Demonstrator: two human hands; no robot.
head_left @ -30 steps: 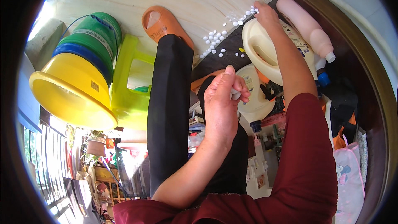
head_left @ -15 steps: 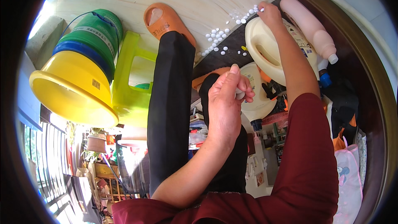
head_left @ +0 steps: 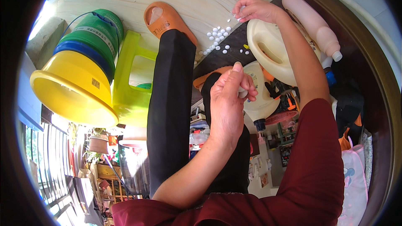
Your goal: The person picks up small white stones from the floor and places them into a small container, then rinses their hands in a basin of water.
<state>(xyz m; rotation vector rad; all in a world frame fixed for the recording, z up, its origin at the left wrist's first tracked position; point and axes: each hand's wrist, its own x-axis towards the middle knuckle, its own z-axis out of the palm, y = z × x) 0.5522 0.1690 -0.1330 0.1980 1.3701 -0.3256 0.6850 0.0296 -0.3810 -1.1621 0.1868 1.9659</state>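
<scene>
Small, round white pieces (head_left: 217,36) lie scattered along the seam between the pale floor and a dark strip. My right hand (head_left: 256,10) is low over that seam at the far end of the scatter, its fingers curled together. A white piece shows at the fingertips; the palm side is hidden. Nearer my body, my left hand (head_left: 228,94) is raised between my knees, with the thumb pressed over bent fingers. White pieces (head_left: 242,93) peek out of its grip. Two small yellow bits (head_left: 246,47) lie on the dark strip beside a cream jug (head_left: 270,44) under my right forearm.
A pink bottle (head_left: 312,27) lies beyond the jug, and another cream jug (head_left: 261,98) with a dark cap is nearer me. On the left are a yellow basin (head_left: 73,92), a green bucket (head_left: 98,31) and a lime-green stool (head_left: 125,79). My foot wears an orange slipper (head_left: 167,21).
My right hand has moved left along the seam, away from the pink bottle. White pieces that lay in a row beside the jug no longer show. My left hand has stayed in place.
</scene>
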